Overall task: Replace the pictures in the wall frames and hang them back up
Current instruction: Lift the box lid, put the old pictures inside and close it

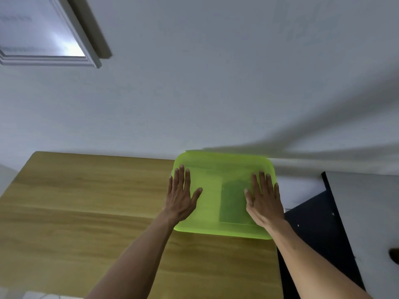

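A white picture frame [46, 33] hangs on the wall at the far left, well apart from both hands, and the writing on its picture is too blurred to read. On the wooden table [86, 201] lies a green translucent container [218, 169] with its lid on, and a darker rectangular thing shows dimly through it. The left hand [180, 197] and the right hand [264, 201] rest flat on the lid, with fingers straight and slightly spread.

Up and left of the left hand [181, 197], the picture frame [46, 37] runs off the edge, its print blurred. Something dark inside the green box [223, 196], between both hands, shows only vaguely.
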Demonstrator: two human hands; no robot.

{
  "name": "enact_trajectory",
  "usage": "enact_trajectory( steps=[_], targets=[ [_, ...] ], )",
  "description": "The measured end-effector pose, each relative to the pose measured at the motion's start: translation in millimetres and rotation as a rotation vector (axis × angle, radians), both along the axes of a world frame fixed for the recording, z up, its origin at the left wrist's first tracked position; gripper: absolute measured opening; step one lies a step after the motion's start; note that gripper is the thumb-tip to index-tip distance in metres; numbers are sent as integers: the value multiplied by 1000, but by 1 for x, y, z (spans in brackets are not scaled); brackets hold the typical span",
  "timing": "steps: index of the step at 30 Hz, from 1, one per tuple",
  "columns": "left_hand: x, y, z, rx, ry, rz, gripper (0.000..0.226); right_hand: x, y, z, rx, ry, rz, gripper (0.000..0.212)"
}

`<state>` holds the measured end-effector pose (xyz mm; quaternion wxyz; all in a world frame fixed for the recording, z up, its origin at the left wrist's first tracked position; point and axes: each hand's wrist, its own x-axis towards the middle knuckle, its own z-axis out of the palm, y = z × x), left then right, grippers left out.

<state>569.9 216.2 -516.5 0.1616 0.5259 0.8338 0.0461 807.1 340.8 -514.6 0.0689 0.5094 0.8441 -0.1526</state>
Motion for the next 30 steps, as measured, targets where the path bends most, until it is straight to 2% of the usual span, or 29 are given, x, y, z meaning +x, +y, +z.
enact_trajectory(
  steps=[3,9,18,30],
  targets=[
    [0,-2,-10,49,56,8,80,1,-2,-10,90,-11,-15,71],
    [1,-1,-18,28,114,1,79,-2,-3,-22,155,-14,-26,66],
    [0,2,-15,-28,80,-12,83,-2,-4,-16,134,-4,-26,74],
    [3,-2,-13,43,92,6,79,-2,-3,-16,134,-1,-17,76]
  ],
)
